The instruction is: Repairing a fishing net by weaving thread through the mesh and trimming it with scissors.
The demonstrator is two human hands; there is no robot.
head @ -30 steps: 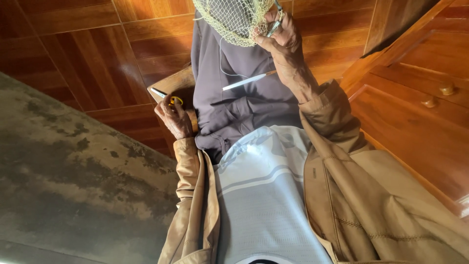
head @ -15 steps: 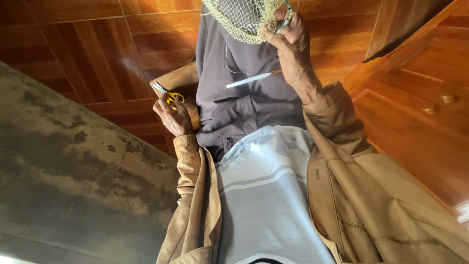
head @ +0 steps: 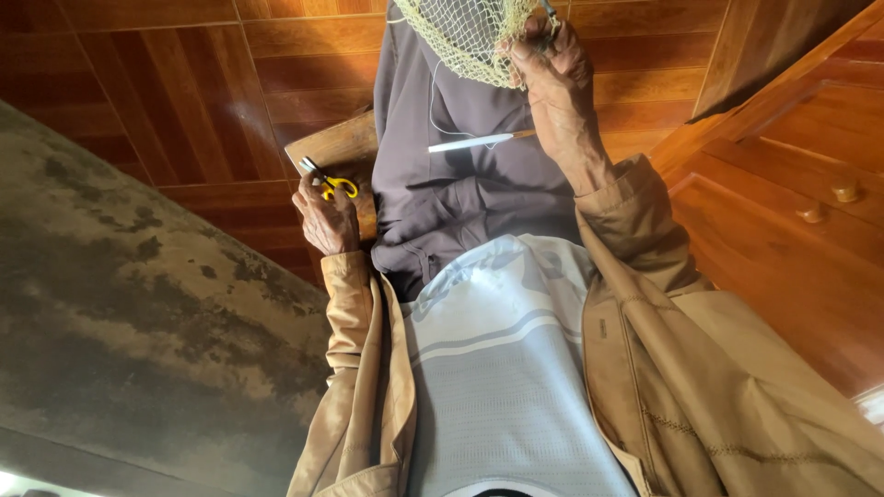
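Overhead, right hand grips net; left hand holds scissors.

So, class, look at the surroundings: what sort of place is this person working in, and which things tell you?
Probably a room in a home with wood-look finishes. Glossy brown floor tiles, wooden steps on the right, and a low wooden stool by the left hand, which holds scissors.

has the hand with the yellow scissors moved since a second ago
No. The left hand with the yellow scissors stays on the wooden stool edge; the small shift looks like camera motion.
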